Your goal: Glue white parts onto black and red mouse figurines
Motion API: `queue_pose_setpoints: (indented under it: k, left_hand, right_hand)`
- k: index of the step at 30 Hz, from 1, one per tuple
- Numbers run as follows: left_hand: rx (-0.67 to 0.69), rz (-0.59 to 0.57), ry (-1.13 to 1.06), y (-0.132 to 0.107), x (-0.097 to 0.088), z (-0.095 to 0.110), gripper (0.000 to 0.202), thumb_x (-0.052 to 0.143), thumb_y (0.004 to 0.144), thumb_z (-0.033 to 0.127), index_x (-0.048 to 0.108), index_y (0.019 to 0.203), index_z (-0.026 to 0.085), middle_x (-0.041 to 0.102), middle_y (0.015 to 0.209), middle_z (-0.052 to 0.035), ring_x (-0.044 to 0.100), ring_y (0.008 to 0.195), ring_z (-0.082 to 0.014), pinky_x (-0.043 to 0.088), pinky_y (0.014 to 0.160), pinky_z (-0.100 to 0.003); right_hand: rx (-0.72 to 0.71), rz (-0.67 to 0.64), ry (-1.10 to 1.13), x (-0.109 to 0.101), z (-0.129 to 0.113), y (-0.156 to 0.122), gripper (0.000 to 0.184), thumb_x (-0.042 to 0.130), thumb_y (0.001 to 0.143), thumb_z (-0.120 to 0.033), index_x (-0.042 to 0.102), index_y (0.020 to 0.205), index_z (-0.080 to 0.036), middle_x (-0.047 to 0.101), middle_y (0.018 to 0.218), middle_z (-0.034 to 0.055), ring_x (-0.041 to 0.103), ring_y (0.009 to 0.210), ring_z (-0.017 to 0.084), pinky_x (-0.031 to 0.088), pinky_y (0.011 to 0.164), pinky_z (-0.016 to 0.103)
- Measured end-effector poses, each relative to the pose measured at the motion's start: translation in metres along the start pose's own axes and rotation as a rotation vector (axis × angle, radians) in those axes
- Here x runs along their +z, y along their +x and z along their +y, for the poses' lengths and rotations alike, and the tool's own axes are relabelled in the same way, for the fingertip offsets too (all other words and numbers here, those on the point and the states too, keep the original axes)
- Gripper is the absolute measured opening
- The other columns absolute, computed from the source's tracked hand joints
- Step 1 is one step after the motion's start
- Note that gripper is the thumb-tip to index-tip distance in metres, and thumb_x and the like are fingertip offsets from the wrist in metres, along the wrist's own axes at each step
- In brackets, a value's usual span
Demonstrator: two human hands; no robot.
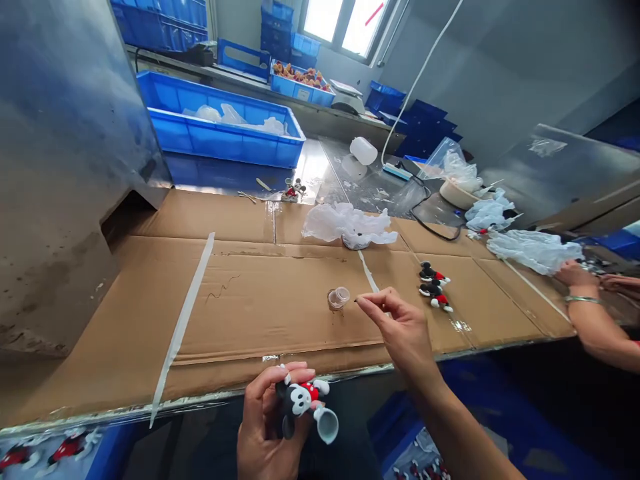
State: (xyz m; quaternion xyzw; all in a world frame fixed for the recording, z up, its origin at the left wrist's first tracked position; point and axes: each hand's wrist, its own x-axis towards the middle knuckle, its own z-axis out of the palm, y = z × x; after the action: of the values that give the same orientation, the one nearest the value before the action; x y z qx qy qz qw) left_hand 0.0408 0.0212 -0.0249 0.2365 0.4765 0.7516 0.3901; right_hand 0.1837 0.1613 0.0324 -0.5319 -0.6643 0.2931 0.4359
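My left hand [273, 427] is closed around a Mickey Mouse figurine [301, 400] at the table's front edge. The figurine has a black head, a white face, a red body and a pale cup-shaped part turned toward me. My right hand [400, 323] is pinched, with a tiny dark tip showing at the fingertips; what it belongs to is too small to name. Just left of those fingertips, a small clear jar [339, 297] stands on the cardboard [280, 300]. Two more figurines [435, 287] lie to the right of my right hand.
A crumpled white plastic bag [345, 223] lies behind the jar, and another figurine [293, 191] stands at the cardboard's back edge. A blue bin [220, 127] sits behind. At the far right, a co-worker's hands [580, 280] are beside a plastic bag [533, 250].
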Motion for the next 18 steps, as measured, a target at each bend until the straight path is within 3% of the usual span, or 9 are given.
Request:
queue_pose_setpoints:
  k: [4,9,18]
  left_hand:
    - [0.009,0.032,-0.003,0.002,0.001,0.003,0.039,0.085,0.077,0.041,0.063,0.106,0.029,0.083,0.095,0.0010,0.079,0.083,-0.0160,0.064,0.074,-0.020]
    - [0.019,0.075,0.036,0.002,0.003,0.007,0.040,0.081,0.078,0.051,0.062,0.105,0.028,0.083,0.086,0.0009,0.077,0.094,-0.0164,0.063,0.079,-0.020]
    - [0.006,0.080,0.046,0.004,-0.004,0.003,0.035,0.088,0.074,0.036,0.069,0.102,0.029,0.082,0.094,0.0028,0.077,0.096,-0.0160,0.062,0.083,-0.018]
  right_hand:
    - [0.004,0.015,-0.051,0.004,0.026,0.028,0.024,0.074,0.079,-0.041,0.078,0.069,-0.020,0.063,0.069,0.0021,0.051,0.065,0.019,0.038,0.065,0.033]
    - [0.001,-0.011,-0.092,0.009,0.033,0.029,0.028,0.074,0.076,-0.047,0.078,0.067,-0.020,0.061,0.066,0.0022,0.051,0.063,0.019,0.040,0.062,0.033]
    - [-0.077,0.021,-0.157,0.002,0.030,0.031,0.021,0.070,0.081,-0.037,0.076,0.070,-0.020,0.060,0.071,0.0025,0.053,0.070,0.021,0.039,0.070,0.035]
